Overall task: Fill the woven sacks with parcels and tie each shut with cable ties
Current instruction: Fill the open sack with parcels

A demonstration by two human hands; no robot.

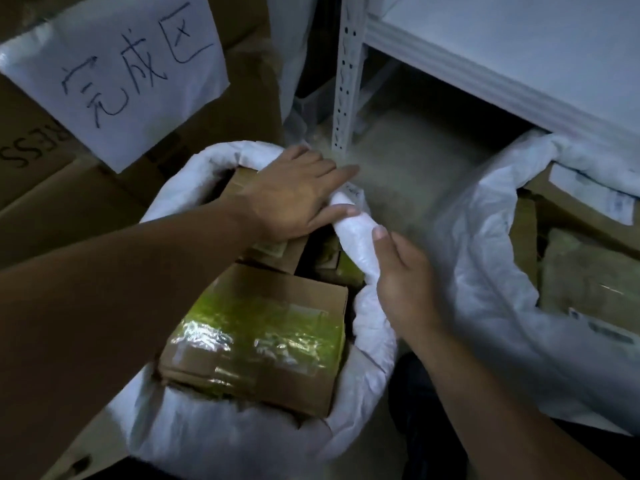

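Stacked cardboard cartons (69, 216) are filling the left of what we are seeing, with a handwritten paper sign (117, 71) hanging over them. A white perforated shelf upright (346, 71) is rising behind the work area, and a white shelf board (519, 53) is running off to the right above a bare concrete floor (415, 174).

Below us a white woven sack (242, 441) is standing open, its mouth rolled down into a thick rim. Inside it we are seeing a cardboard parcel (256, 337) wrapped in glossy green tape, lying near the front, and further brown parcels (277, 251) sitting deeper in, partly hidden by our forearm.

Our left hand (294, 199) is lying across the far side of the rim, fingers straight and spread, pressing on the rolled cloth, with the thumb resting along the roll. Our right hand (405, 271) is gripping the same rolled rim from the right side, its thumb lying on top of the roll and its fingers curling round it; motion blur is softening this hand.

A second woven sack (485, 237) is slumping open just to the right, touching the shelf's lower edge, and it is holding more parcels (588, 278), some bearing white labels.
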